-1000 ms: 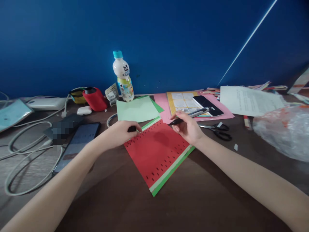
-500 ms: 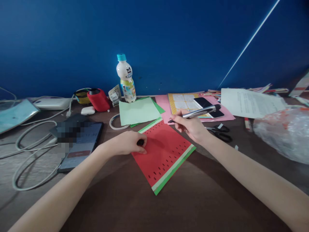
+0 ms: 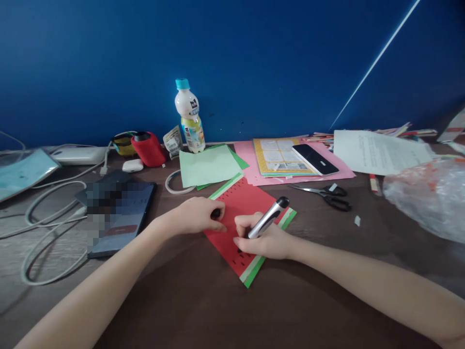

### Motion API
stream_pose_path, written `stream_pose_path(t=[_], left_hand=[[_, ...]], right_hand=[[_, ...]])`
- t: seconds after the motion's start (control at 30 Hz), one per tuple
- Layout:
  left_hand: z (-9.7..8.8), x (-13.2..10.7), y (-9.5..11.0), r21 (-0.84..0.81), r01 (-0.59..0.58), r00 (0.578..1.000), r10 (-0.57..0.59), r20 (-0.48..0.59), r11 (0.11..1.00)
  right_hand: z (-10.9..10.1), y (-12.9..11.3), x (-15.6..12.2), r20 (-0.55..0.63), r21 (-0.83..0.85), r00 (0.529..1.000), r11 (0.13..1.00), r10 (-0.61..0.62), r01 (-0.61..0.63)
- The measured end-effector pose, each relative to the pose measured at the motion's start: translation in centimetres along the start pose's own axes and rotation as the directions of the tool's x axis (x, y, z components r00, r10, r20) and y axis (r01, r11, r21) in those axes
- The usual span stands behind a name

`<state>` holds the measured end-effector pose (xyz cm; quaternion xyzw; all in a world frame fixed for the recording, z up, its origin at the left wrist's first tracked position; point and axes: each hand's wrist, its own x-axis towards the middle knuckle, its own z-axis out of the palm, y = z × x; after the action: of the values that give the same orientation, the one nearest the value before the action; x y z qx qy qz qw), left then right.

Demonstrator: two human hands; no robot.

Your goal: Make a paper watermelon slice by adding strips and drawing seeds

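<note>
In my right hand (image 3: 263, 237) is a silver marker (image 3: 267, 220) with a black end, held in a writing grip. Its tip points down at the red paper (image 3: 250, 198), close to the lower edge. Light and dark green strips border two opposite edges of this paper, with rows of small black marks beside them. My left hand (image 3: 199, 214) rests on the paper's left side, fingers curled round a small black marker cap (image 3: 215, 213), mostly hidden. The paper lies slanted on the dark table, and my right hand covers part of its marks.
Green paper sheets (image 3: 210, 167) lie behind, beside an upright bottle (image 3: 192, 121). Scissors (image 3: 327, 194) lie right of the red paper, before a phone (image 3: 315, 159) on a yellow booklet. A tablet (image 3: 125, 218) and cables are at left; a clear plastic bag (image 3: 432, 198) sits at right.
My right hand has come down and nearer with the marker, from above the paper's far right corner to its lower part. The red paper has shifted slightly right. My left hand moved slightly right.
</note>
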<state>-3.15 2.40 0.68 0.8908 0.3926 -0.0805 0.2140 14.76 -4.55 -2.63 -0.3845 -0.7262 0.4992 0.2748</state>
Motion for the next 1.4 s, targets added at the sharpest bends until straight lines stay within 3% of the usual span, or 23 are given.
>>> stream_pose_path(t=[0.37, 0.8, 1.0, 1.27, 1.4], left_hand=[[0.08, -0.07, 0.14, 0.016, 0.006, 1.000, -0.006, -0.014, 1.000], [0.15, -0.06, -0.01, 0.026, -0.001, 1.000, 0.001, -0.010, 1.000], [0.09, 0.04, 0.10, 0.027, 0.017, 1.000, -0.017, -0.014, 1.000], [-0.12, 0.03, 0.30, 0.017, 0.020, 1.000, -0.021, 0.019, 1.000], [-0.10, 0.00, 0.25, 0.020, 0.016, 1.000, -0.016, 0.019, 1.000]], right_hand=[[0.62, 0.44, 0.24, 0.041, -0.141, 0.997, 0.988, -0.058, 0.063], [0.50, 0.31, 0.17, 0.044, -0.124, 0.998, 0.991, -0.055, 0.060], [0.33, 0.40, 0.09, -0.156, -0.074, 0.986, 0.996, -0.053, 0.042], [0.35, 0.78, 0.24, -0.060, -0.120, 0.998, 0.992, -0.030, 0.023], [0.35, 0.63, 0.22, -0.080, -0.125, 0.997, 0.992, -0.019, 0.009]])
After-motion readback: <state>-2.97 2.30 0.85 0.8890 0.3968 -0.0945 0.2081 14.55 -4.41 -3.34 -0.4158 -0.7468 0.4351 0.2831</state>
